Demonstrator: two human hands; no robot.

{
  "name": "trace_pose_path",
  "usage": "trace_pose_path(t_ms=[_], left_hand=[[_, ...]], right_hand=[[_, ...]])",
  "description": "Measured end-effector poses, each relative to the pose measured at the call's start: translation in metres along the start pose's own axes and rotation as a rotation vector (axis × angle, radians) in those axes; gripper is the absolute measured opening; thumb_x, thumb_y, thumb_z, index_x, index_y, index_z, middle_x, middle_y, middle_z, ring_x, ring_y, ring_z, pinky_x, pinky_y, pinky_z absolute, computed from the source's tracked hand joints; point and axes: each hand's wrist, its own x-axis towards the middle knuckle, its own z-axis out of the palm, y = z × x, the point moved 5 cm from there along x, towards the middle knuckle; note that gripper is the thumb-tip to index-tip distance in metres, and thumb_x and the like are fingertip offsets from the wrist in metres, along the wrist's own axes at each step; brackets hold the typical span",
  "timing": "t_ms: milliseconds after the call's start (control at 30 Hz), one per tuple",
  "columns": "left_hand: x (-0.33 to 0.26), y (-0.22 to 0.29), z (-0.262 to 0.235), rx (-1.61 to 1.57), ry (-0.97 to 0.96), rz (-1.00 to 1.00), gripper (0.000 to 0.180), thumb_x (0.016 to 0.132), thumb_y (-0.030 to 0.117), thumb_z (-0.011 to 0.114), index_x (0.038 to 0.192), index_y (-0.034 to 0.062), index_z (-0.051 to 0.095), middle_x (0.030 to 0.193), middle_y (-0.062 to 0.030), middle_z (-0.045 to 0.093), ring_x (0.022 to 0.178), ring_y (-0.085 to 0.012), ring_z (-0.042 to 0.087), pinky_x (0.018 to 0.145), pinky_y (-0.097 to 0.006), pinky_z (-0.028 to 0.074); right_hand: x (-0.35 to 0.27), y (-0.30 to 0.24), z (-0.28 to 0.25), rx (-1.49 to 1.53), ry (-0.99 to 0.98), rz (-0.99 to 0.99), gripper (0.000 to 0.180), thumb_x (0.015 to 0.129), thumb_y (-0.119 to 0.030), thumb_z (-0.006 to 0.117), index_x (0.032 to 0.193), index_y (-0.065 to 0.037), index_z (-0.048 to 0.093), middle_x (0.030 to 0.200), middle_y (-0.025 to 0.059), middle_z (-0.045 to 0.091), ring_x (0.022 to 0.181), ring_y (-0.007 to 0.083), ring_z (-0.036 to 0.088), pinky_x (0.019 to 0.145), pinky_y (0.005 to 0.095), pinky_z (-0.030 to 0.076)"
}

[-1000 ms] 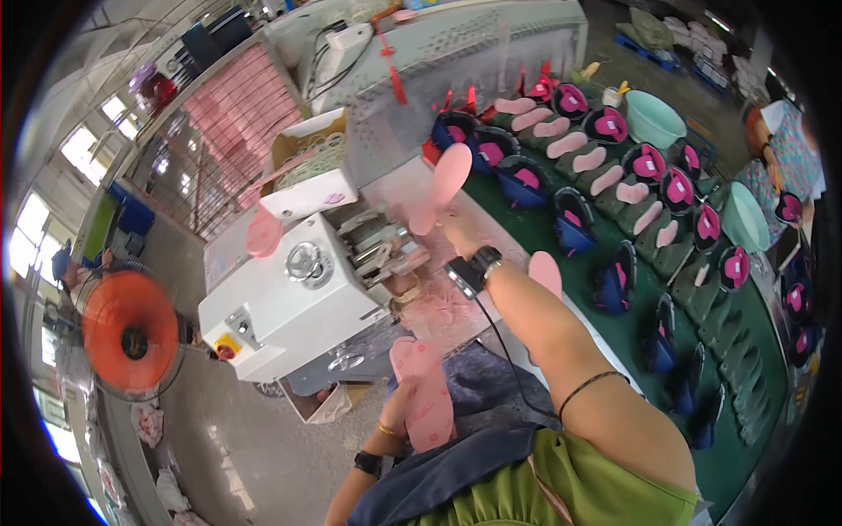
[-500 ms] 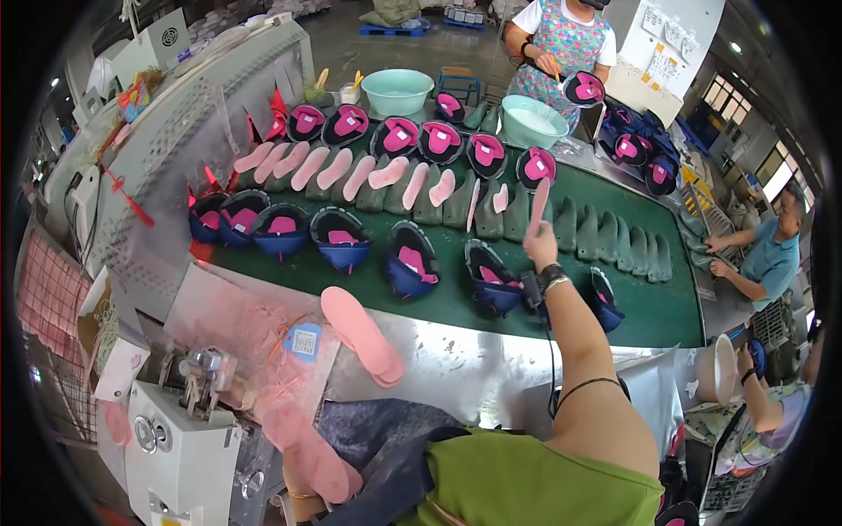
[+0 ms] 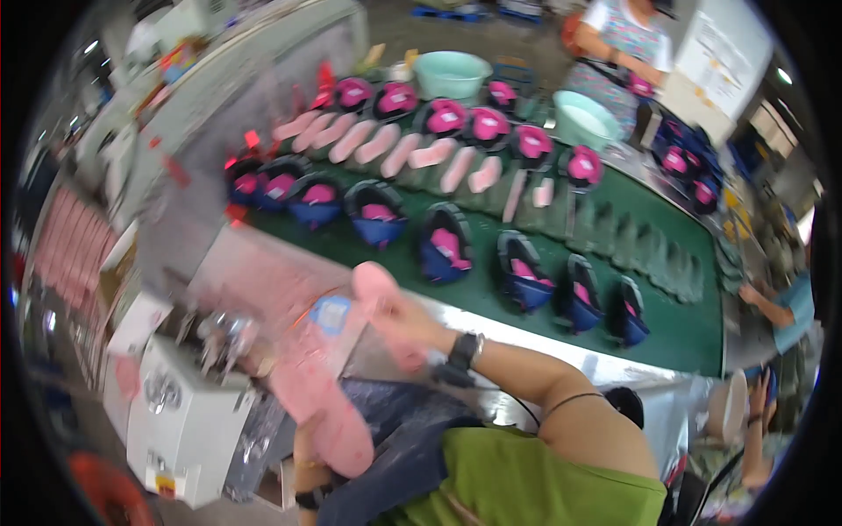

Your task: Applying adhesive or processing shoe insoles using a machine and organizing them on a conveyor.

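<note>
My left hand [image 3: 309, 443] is wrapped round the lower part of a pink insole bundle [image 3: 324, 412], held beside the white machine. My right hand [image 3: 405, 320], blurred by motion, is over a stack of pink insoles [image 3: 372, 279] at the near edge of the bench. Its fingers touch or cover the stack; whether they grip cannot be made out. Beyond it, pink insoles [image 3: 353, 140] lie on a row of dark green shoe lasts [image 3: 478, 195] on a green conveyor belt [image 3: 412, 302]. Blue shoe uppers with pink linings [image 3: 445, 244] stand in a nearer row.
A white machine [image 3: 180, 430] stands at my left, near a scrap-littered metal sheet [image 3: 254, 272] with a blue label [image 3: 331, 314]. Green basins [image 3: 452, 74] sit beyond the belt. A co-worker in a flowered apron [image 3: 605, 96] is opposite; other people work at the right.
My right hand has come back from the lasts to the insole stack, without the single insole it held upright. The view has shifted, and another blue upper shows where my arm was.
</note>
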Motion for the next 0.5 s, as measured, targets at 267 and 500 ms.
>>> trace_pose_path(t_ms=[267, 500], left_hand=[[-0.012, 0.005, -0.015, -0.017, -0.098, 0.186, 0.039, 0.092, 0.028, 0.057, 0.119, 0.0, 0.055, 0.102, -0.0145, 0.063, 0.095, -0.0297, 0.062, 0.086, -0.039, 0.051], [-0.055, -0.002, -0.009, -0.304, -0.227, 0.012, 0.056, 0.095, 0.049, 0.039, 0.119, -0.0002, 0.052, 0.093, -0.0127, 0.061, 0.081, -0.0276, 0.063, 0.076, -0.043, 0.054]], right_hand=[[0.008, -0.022, 0.172, 0.154, -0.207, 0.09, 0.03, 0.09, -0.027, 0.062, 0.099, 0.002, 0.059, 0.083, 0.0125, 0.065, 0.076, 0.0142, 0.06, 0.067, 0.0299, 0.047], [0.127, -0.027, 0.224, -0.081, -0.061, -0.018, 0.044, 0.085, -0.031, 0.069, 0.113, 0.002, 0.057, 0.093, 0.0115, 0.065, 0.085, 0.0207, 0.062, 0.074, 0.0343, 0.049]])
